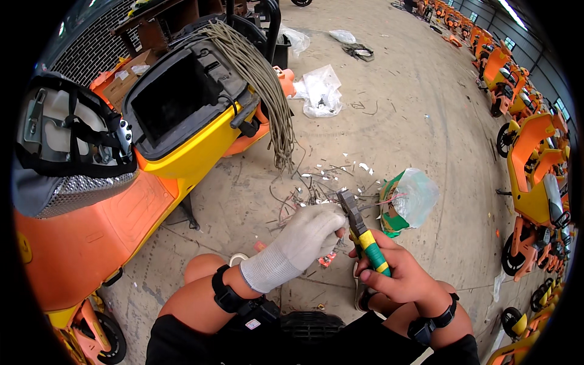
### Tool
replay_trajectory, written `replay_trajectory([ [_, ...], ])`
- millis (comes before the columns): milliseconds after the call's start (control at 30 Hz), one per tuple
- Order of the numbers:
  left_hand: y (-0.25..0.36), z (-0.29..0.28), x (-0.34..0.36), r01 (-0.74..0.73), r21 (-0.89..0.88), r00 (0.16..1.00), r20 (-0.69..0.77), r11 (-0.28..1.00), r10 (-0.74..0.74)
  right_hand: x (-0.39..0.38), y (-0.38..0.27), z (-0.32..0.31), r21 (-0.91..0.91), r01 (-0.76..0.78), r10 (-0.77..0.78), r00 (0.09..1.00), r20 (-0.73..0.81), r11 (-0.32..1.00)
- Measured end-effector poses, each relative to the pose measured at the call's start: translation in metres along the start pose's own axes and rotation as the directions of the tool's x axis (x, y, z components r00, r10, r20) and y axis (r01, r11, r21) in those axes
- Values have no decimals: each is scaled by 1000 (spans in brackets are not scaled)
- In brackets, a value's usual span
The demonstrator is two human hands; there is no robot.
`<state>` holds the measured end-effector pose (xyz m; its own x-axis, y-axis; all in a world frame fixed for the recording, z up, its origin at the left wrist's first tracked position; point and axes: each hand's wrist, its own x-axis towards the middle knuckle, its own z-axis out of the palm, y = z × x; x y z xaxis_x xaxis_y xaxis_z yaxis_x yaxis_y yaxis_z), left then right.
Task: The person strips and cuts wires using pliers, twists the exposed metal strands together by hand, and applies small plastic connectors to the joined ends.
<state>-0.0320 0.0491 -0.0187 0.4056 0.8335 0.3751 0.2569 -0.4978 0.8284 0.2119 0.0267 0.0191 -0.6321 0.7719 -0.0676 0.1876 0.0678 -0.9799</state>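
My left hand point(298, 246), in a white knit glove, is closed with its fingertips beside the jaws of a pair of pliers. Whatever it pinches is too small or hidden to make out. The pliers point(359, 222) have a dark metal head and green-and-yellow handles. Wrapped round those handles is my bare right hand point(398, 274), and the jaws point up and away to the left. Below and beyond the hands, cut wire scraps point(313, 188) and white bits litter the concrete floor. A green-and-clear plastic bag point(413, 198) stands just beyond the right hand, with a thin reddish strand at its opening.
At left stands a yellow-and-orange scooter point(201, 161) with an open dark compartment; a bundle of grey-green cables point(255, 79) drapes over it. A grey bag with black straps point(73, 146) rests on it. Clear plastic bags point(322, 91) lie farther off. More scooters point(529, 164) line the right side.
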Motion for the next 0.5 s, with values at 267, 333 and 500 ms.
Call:
replay_trajectory([
  [267,7,-4,18,-100,0,993,-65,995,100,-2,-4,1,-109,-86,78,994,-75,990],
  [333,13,-3,14,-24,-109,1000,-9,994,23,-2,-4,4,-86,-64,55,993,-104,994],
  [500,17,-2,8,257,-418,965,63,871,-255,1,-3,9,-50,-42,35,990,-138,998],
])
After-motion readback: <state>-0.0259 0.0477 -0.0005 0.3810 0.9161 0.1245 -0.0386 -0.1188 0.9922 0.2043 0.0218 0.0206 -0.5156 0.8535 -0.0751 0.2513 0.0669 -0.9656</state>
